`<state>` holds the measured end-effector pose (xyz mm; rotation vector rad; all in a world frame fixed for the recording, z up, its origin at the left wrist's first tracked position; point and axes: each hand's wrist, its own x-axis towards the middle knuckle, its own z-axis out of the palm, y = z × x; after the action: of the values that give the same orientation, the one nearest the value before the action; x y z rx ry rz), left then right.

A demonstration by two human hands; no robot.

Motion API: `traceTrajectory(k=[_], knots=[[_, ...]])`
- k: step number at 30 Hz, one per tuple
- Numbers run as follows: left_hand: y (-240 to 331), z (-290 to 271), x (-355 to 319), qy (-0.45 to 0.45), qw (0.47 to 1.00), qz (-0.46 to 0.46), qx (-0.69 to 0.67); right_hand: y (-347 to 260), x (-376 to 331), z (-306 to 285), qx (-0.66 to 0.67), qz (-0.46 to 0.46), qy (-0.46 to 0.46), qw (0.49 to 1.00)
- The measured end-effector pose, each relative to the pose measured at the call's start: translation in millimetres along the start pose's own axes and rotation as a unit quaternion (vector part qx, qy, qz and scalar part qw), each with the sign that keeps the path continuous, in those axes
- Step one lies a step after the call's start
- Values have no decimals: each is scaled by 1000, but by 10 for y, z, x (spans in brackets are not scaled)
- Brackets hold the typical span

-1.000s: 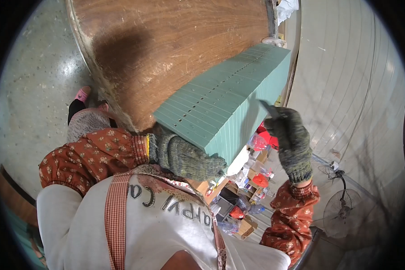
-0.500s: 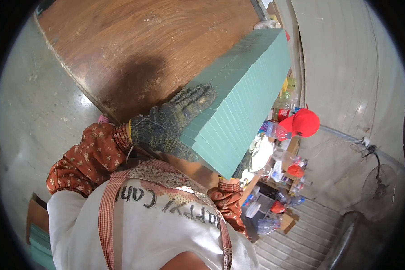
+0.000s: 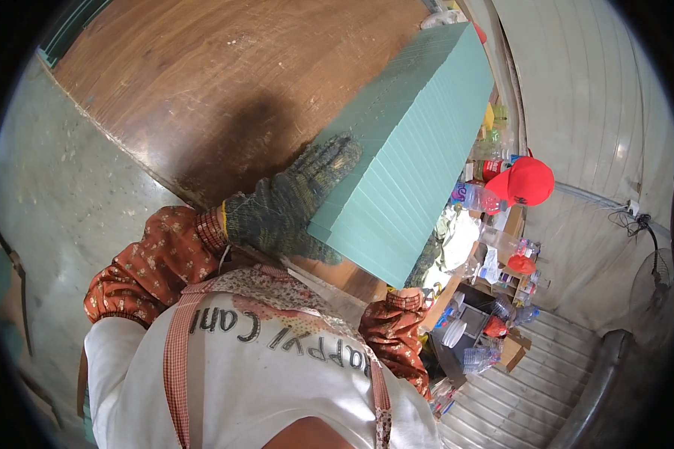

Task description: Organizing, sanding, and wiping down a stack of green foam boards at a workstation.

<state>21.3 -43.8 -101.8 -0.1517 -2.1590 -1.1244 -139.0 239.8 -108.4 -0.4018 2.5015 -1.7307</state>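
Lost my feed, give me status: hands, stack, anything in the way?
Left hand flat against green stack. Right hand mostly hidden behind stack, grip unclear. Stack sits on wooden table. Nothing blocking.

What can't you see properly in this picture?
Head view:
- Right hand: mostly hidden behind the stack of green boards, so its grip cannot be judged.
- Bottles and clutter beside the red cap: too small and crowded to tell apart.
- Wooden table: cut off by the picture's top edge.

One head-worn fisheye view looks steeply down over the person's chest, close to the wooden bench (image 3: 202, 97) and the stack of green boards (image 3: 419, 157); floor curves along the left rim, wall at right.
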Motion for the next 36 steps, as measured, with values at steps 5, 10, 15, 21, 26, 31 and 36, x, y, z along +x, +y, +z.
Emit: traceTrajectory(k=[5, 10, 15, 21, 26, 31, 36], knots=[[15, -95, 45, -44, 999, -8, 11, -295, 133, 119, 11, 60, 19, 998], [83, -277, -3, -90, 994, -56, -37, -1014, 296, 262, 104, 18, 60, 993], [94, -735, 106, -184, 951, -146, -202, -1448, 126, 124, -37, -93, 12, 995], [-843, -1068, 858, -171, 907, -127, -363, -2415, -268, 497, -420, -420, -242, 767], [-1462, -773, 1280, -117, 976, 61, -176, -2863, -507, 844, -590, -336, -398, 617], [-745, -660, 575, -119, 973, -51, -194, -2908, -395, 876, -627, -352, -362, 593], [-105, -236, -277, -74, 992, -38, -90, -2873, -183, 942, -586, -289, -340, 676]])
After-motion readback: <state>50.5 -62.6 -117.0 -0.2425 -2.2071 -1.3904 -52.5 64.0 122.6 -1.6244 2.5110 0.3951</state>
